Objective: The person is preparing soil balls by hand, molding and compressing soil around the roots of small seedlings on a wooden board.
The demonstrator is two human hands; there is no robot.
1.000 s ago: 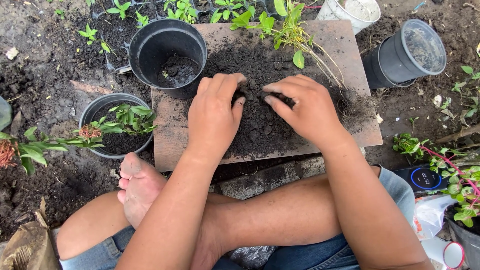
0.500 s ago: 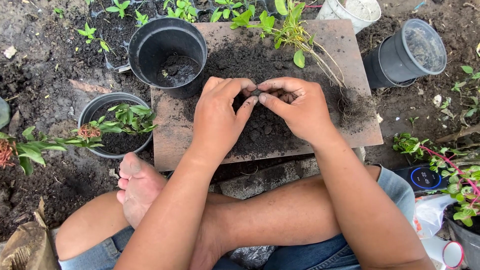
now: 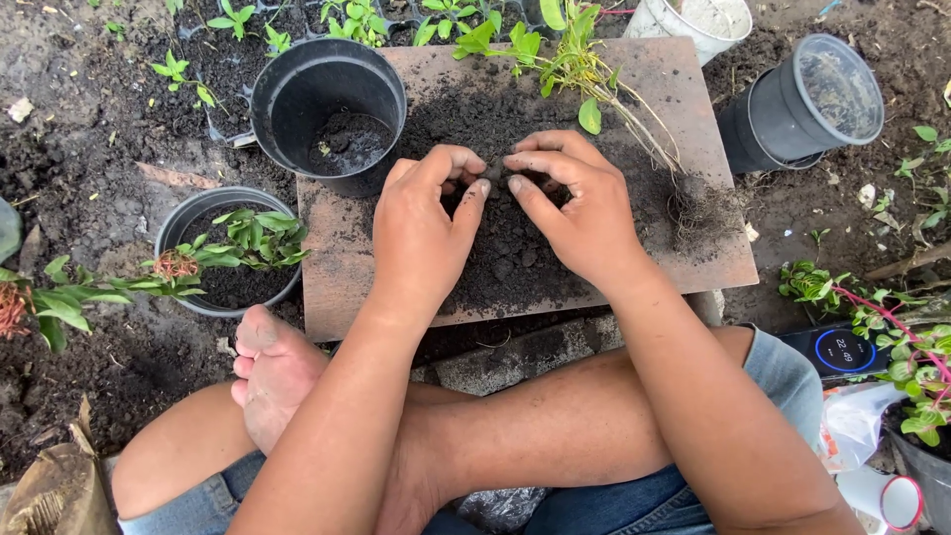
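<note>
Both hands meet over a heap of dark soil point(image 3: 515, 248) on a flat brown board point(image 3: 342, 267). The left hand point(image 3: 421, 233) and right hand point(image 3: 575, 213) curl inward, fingertips almost touching and pressed into the soil. A black pot point(image 3: 327, 109) holding a little soil stands on the board's far left corner. An uprooted plant point(image 3: 584, 89) lies across the far right part. A second pot point(image 3: 233, 248) with a green seedling sits on the ground to the left.
</note>
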